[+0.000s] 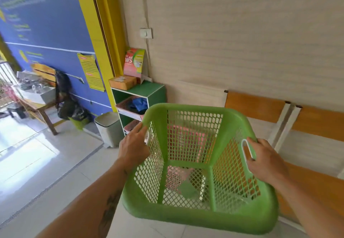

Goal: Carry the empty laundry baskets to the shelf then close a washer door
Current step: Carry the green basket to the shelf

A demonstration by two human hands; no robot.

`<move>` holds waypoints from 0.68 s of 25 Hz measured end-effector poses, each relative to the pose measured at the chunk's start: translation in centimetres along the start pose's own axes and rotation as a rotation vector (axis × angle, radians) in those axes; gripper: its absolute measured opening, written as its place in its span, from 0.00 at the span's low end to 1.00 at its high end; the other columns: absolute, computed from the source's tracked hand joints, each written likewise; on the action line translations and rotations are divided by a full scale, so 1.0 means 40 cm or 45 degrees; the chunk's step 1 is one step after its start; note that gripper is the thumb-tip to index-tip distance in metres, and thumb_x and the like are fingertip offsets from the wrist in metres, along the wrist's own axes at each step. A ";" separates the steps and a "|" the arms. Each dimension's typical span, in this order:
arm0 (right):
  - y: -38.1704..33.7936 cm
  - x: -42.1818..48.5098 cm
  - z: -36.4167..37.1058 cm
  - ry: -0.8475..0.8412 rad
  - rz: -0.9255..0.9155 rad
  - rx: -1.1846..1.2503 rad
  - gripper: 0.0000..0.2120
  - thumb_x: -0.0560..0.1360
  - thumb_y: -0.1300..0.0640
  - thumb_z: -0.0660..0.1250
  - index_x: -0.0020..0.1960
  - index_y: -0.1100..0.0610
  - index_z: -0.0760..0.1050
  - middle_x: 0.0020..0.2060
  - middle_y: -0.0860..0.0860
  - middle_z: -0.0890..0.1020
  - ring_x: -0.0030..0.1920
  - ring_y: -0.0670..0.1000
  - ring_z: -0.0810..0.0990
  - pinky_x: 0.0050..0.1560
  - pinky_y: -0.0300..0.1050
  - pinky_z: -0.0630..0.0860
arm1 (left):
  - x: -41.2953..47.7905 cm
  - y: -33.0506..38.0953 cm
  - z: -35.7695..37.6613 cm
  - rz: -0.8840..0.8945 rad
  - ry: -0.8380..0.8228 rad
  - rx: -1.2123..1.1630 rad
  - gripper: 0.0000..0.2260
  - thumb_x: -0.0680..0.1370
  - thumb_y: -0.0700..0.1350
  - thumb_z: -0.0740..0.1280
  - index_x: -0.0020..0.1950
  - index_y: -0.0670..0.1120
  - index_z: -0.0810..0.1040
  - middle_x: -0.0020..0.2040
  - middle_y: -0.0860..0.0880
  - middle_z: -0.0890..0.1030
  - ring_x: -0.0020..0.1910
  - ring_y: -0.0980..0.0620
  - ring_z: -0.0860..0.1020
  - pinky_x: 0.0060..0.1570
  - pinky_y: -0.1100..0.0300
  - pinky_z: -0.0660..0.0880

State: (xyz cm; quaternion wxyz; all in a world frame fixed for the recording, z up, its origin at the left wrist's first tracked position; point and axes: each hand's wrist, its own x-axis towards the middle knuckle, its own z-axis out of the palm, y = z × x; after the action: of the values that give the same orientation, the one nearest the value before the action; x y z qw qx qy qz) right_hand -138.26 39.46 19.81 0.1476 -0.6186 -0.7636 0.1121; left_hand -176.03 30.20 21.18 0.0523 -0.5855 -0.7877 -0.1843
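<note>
A green plastic laundry basket (195, 163) is held up in front of the person, above the pale tiled floor (55, 172), tipped so its open mouth faces the camera and its inside shows empty. It is roughly square with rounded corners, a thick smooth rim, solid green corner posts and walls and bottom of open diamond lattice; the lattice looks whitish on the inner faces. A white loop handle sits in the rim on each side. The left hand (134, 146) has its grip closed on the left rim at the handle, fingers curled over the edge. The right hand (266, 159) grips the right rim, fingers wrapped through and around the white handle (248, 149). Through the lattice something pink and a green surface show, too blurred to name. Just beyond the basket stands a green and white shelf (141, 92) against the beige wall, with reddish baskets (126, 105) on its levels, one holding blue cloth. A cardboard box (122, 82) lies on the shelf top. A white pedal bin (108, 127) stands just left of it.
</note>
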 end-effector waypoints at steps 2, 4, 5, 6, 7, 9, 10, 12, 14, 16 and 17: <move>-0.053 0.078 0.012 0.013 0.031 -0.022 0.35 0.73 0.57 0.65 0.77 0.51 0.58 0.69 0.53 0.66 0.48 0.54 0.80 0.43 0.49 0.78 | 0.119 -0.046 0.008 0.073 0.001 -0.008 0.26 0.67 0.39 0.67 0.64 0.51 0.70 0.61 0.56 0.73 0.45 0.46 0.80 0.37 0.53 0.77; -0.096 0.154 0.023 0.039 0.052 -0.018 0.34 0.73 0.56 0.65 0.77 0.51 0.58 0.69 0.54 0.66 0.47 0.54 0.80 0.42 0.47 0.76 | 0.237 -0.084 0.013 0.127 0.016 0.004 0.24 0.67 0.38 0.66 0.63 0.50 0.70 0.61 0.55 0.73 0.43 0.45 0.80 0.35 0.55 0.75; -0.112 0.197 0.031 0.054 0.064 -0.007 0.34 0.74 0.56 0.66 0.77 0.51 0.58 0.69 0.54 0.66 0.47 0.54 0.79 0.41 0.47 0.76 | 0.299 -0.099 0.021 0.140 0.018 -0.003 0.25 0.67 0.38 0.65 0.63 0.50 0.70 0.61 0.55 0.73 0.43 0.45 0.80 0.34 0.55 0.74; -0.124 0.237 0.040 0.056 0.075 0.007 0.34 0.74 0.56 0.66 0.77 0.51 0.58 0.70 0.54 0.66 0.45 0.53 0.79 0.39 0.46 0.75 | 0.351 -0.108 0.027 0.152 0.020 -0.020 0.26 0.67 0.37 0.65 0.64 0.50 0.69 0.63 0.55 0.72 0.44 0.44 0.80 0.35 0.54 0.75; -0.135 0.276 0.051 0.055 0.084 0.022 0.34 0.74 0.56 0.66 0.77 0.51 0.57 0.70 0.54 0.66 0.43 0.52 0.79 0.38 0.45 0.75 | 0.401 -0.115 0.036 0.171 0.019 -0.032 0.28 0.67 0.36 0.65 0.66 0.50 0.69 0.64 0.54 0.72 0.46 0.43 0.80 0.37 0.52 0.76; -0.149 0.360 0.076 0.057 0.101 0.041 0.35 0.73 0.56 0.66 0.77 0.50 0.57 0.69 0.53 0.65 0.41 0.50 0.78 0.36 0.45 0.74 | 0.500 -0.126 0.058 0.224 0.025 -0.037 0.30 0.66 0.34 0.64 0.68 0.50 0.70 0.66 0.52 0.72 0.47 0.41 0.80 0.40 0.50 0.78; -0.153 0.408 0.090 0.056 0.113 0.049 0.36 0.73 0.56 0.67 0.77 0.50 0.56 0.69 0.53 0.65 0.41 0.51 0.77 0.36 0.45 0.74 | 0.553 -0.128 0.071 0.237 0.032 -0.023 0.29 0.67 0.34 0.65 0.67 0.49 0.70 0.66 0.52 0.72 0.48 0.41 0.80 0.40 0.49 0.78; -0.162 0.492 0.115 0.057 0.125 0.056 0.36 0.73 0.57 0.68 0.77 0.50 0.56 0.69 0.54 0.65 0.41 0.52 0.77 0.36 0.45 0.74 | 0.644 -0.132 0.098 0.231 0.055 0.001 0.28 0.67 0.35 0.65 0.66 0.49 0.71 0.68 0.52 0.71 0.48 0.41 0.81 0.39 0.49 0.77; -0.169 0.567 0.144 0.041 0.134 0.068 0.37 0.73 0.57 0.68 0.77 0.50 0.56 0.69 0.54 0.66 0.41 0.52 0.77 0.36 0.46 0.75 | 0.724 -0.142 0.134 0.254 0.035 -0.007 0.27 0.67 0.35 0.66 0.65 0.50 0.71 0.69 0.53 0.70 0.46 0.42 0.81 0.37 0.51 0.77; -0.177 0.645 0.174 0.010 0.142 0.079 0.37 0.73 0.58 0.69 0.77 0.50 0.56 0.69 0.54 0.65 0.41 0.51 0.77 0.36 0.44 0.73 | 0.800 -0.163 0.184 0.272 0.030 -0.031 0.27 0.68 0.35 0.67 0.66 0.50 0.71 0.70 0.53 0.69 0.45 0.44 0.81 0.36 0.54 0.77; -0.184 0.676 0.190 -0.001 0.161 0.080 0.37 0.73 0.59 0.69 0.77 0.50 0.56 0.69 0.54 0.65 0.41 0.51 0.77 0.35 0.43 0.73 | 0.831 -0.176 0.213 0.269 0.022 -0.038 0.28 0.68 0.35 0.67 0.67 0.49 0.71 0.70 0.53 0.69 0.46 0.44 0.81 0.37 0.54 0.76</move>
State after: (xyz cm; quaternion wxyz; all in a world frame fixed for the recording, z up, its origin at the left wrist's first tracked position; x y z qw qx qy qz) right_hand -152.89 64.45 17.67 0.1593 -0.6605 -0.7192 0.1453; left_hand -191.79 61.47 21.57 0.0696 -0.6645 -0.7182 -0.1944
